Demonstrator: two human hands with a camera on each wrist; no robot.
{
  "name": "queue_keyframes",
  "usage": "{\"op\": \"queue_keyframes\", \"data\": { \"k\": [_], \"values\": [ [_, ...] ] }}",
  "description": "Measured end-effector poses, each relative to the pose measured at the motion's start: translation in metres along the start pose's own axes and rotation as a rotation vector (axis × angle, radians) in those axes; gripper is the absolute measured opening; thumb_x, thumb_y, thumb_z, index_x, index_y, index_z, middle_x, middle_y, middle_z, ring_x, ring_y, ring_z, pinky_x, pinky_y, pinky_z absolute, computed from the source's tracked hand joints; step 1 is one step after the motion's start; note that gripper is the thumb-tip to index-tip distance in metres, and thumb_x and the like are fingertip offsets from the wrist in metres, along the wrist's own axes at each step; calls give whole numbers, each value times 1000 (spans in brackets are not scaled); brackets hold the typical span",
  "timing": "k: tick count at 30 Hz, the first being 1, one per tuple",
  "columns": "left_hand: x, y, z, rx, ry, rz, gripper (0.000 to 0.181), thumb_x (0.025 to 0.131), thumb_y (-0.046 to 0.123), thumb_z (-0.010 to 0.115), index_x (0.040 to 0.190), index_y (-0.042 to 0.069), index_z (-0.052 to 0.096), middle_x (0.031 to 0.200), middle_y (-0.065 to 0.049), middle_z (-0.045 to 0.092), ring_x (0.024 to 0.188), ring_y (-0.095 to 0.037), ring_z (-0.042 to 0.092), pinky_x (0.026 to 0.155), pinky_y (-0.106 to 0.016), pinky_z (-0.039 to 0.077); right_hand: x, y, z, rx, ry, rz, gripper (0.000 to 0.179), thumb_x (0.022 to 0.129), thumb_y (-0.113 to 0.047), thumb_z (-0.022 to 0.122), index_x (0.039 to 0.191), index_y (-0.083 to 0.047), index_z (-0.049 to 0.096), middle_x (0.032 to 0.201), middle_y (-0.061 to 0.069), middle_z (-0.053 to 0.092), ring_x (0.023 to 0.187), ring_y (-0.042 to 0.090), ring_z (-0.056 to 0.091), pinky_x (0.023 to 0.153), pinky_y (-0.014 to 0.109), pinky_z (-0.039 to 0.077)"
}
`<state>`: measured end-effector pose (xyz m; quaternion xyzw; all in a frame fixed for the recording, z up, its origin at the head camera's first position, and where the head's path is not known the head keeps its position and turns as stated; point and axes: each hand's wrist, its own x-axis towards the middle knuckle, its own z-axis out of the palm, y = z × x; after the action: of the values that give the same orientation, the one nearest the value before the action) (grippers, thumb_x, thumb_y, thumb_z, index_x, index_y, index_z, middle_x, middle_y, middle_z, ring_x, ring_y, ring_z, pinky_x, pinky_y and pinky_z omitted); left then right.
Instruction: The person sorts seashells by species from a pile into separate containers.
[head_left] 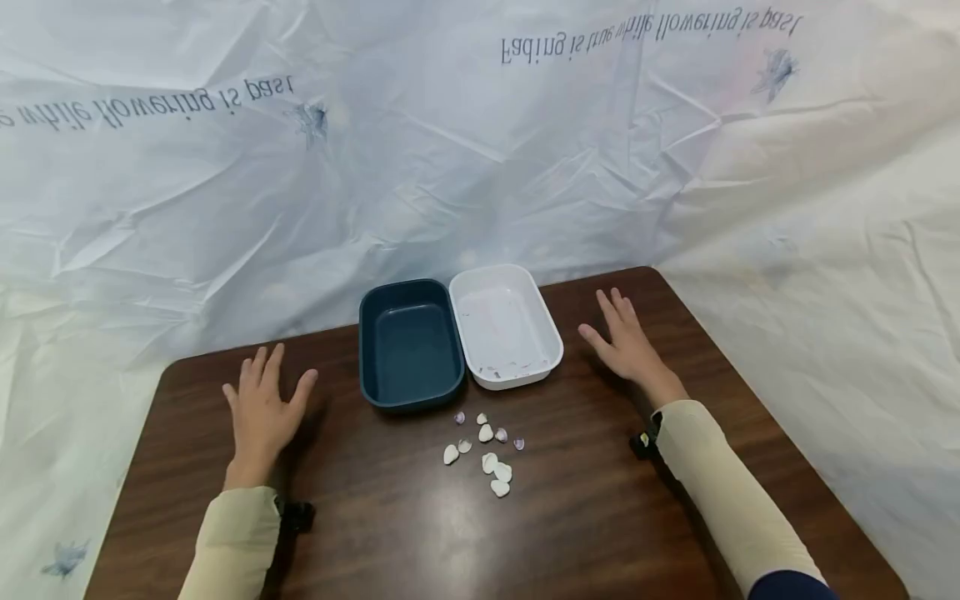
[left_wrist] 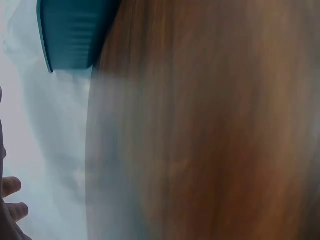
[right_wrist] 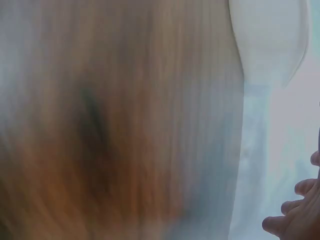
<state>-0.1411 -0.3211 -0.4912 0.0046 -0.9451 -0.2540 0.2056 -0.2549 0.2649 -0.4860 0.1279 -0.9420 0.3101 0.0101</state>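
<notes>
My left hand (head_left: 262, 417) is held with fingers spread at the table's left side, holding nothing. On the other side, my right hand (head_left: 626, 346) has its fingers extended and is likewise bare, to the right of a white tray (head_left: 501, 321). A dark teal tray (head_left: 411, 354) stands against the white one, nearer the left hand. In front of the trays lies a loose group of small shells: whitish ones such as a shell (head_left: 502, 472) and a few purplish ones such as a shell (head_left: 501, 435). Only some fingers show in each wrist view.
The brown wooden table (head_left: 375, 533) has rounded far corners. Behind it hangs a wrinkled white sheet (head_left: 450, 167) with printed lettering and blue flowers. Dark wrist devices sit on the left wrist (head_left: 298, 517) and right wrist (head_left: 642, 445). Both wrist views are blurred over the table.
</notes>
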Motion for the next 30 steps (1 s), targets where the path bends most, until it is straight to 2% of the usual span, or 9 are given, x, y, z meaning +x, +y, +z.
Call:
{"op": "queue_keyframes", "data": {
  "k": [3,10,19,24,30],
  "values": [
    [0,6,8,-69,-17,13,77,106,45,62,165,5,34,168,-31,26,153,-58,18,112,-86,3,-5,-6,4,24,5,-8,87,108,-60,47,172,-17,6,177,13,-8,161,42,-9,120,77,7],
    [1,21,26,-235,-168,14,85,105,40,65,171,14,18,174,-25,13,155,-58,12,116,-82,6,-17,-24,14,57,18,-63,77,112,-50,44,172,-14,12,177,14,0,162,41,-1,121,74,11],
    [-1,41,41,-366,-201,-5,74,109,33,58,170,15,21,175,-21,13,158,-48,15,119,-76,17,-20,-54,25,52,8,-125,76,112,-48,46,171,-13,15,176,16,6,161,42,8,122,70,18],
    [-1,48,51,-417,-218,-6,71,111,32,55,170,14,21,174,-22,15,158,-45,17,120,-71,22,-22,-64,31,24,5,-168,77,111,-46,51,170,-9,17,175,20,10,162,42,4,124,70,13],
    [1,52,62,-469,-235,-34,69,112,33,52,170,13,21,174,-21,16,160,-42,15,123,-68,19,-27,-75,40,11,24,-275,75,110,-46,52,169,-8,24,173,24,19,161,43,4,124,70,8]
  ]
}}
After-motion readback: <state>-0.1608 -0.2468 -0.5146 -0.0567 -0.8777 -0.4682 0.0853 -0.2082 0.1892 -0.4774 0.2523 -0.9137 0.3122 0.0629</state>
